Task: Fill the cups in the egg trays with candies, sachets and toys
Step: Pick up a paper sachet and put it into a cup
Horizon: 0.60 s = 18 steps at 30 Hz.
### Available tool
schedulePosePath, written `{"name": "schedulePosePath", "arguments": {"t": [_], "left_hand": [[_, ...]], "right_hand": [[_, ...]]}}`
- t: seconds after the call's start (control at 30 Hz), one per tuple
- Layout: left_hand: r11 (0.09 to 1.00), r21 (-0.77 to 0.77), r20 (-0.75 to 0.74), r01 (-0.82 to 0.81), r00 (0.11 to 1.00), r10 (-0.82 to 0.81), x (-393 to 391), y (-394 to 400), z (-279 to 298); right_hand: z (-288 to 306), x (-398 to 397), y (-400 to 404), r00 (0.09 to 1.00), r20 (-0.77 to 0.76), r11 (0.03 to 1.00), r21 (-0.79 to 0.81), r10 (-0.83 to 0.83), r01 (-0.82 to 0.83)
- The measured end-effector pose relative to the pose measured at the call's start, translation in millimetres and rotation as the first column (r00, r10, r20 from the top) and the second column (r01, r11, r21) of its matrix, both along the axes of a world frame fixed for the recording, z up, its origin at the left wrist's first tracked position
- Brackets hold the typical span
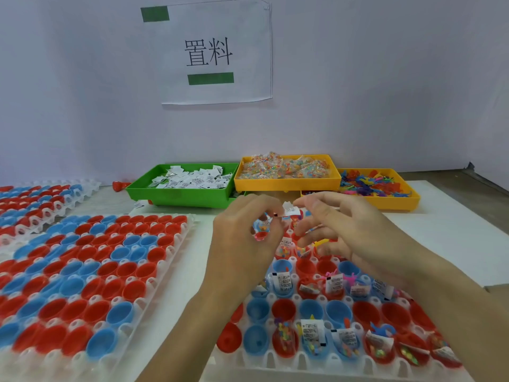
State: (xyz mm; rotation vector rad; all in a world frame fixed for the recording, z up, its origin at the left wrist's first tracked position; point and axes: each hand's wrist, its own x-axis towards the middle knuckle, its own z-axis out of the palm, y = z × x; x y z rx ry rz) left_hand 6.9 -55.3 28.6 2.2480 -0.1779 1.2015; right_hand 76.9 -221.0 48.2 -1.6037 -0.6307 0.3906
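Left hand (245,238) fingers curled, apparently pinching sachet (289,210); right hand (338,227) fingers relaxed, holding nothing.

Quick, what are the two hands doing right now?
Left hand: fingers curled, pinching small things, likely sachets, at the fingertips.
Right hand: fingers loosely bent, touching the same white sachet; a firm grip cannot be told.

Both forearms run off the bottom edge. The left hand (245,238) and right hand (344,232) hide several cups of the egg tray (300,362) beneath them; what the left fingers pinch is blurred. Leftward, another tray (154,293) is cropped.
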Motion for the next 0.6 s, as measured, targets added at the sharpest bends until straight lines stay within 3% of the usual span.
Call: {"name": "schedulePosePath", "arguments": {"t": [0.1, 0.2, 0.27, 0.33, 0.43, 0.5, 0.6], "left_hand": [[0.988, 0.157, 0.076, -0.001, 0.997, -0.012, 1, 0, -1], [0.984, 0.175, 0.087, 0.026, 0.995, -0.042, 2, 0, -2], [0.995, 0.063, 0.011, 0.074, 0.997, -0.075, 0, -1, -2], [0.962, -0.201, -0.125, 0.186, 0.969, -0.214, -1, -2, -2], [0.782, -0.575, -0.218, 0.241, 0.876, -0.430, 2, 1, -1], [0.732, -0.640, -0.226, 0.235, 0.852, -0.472, 3, 5, 0], [0.742, -0.629, -0.237, 0.230, 0.853, -0.465, 4, 8, -1]], "right_hand": [[-2, -1, 1, 0.999, 0.000, 0.998, 0.044, -0.047, 0.047], [-6, -1, 2, 0.993, 0.036, 0.989, 0.098, -0.110, 0.106], [-6, -1, 2, 0.979, 0.124, 0.985, 0.091, -0.159, 0.148], [-6, -1, 2, 0.952, 0.235, 0.980, 0.063, -0.198, 0.188], [-5, -1, 2, 0.908, 0.384, 0.983, -0.009, -0.167, 0.185], [-5, -3, 2, 0.896, 0.423, 0.984, -0.043, -0.136, 0.170], [-7, -4, 3, 0.883, 0.446, 0.978, -0.069, -0.147, 0.197]]}}
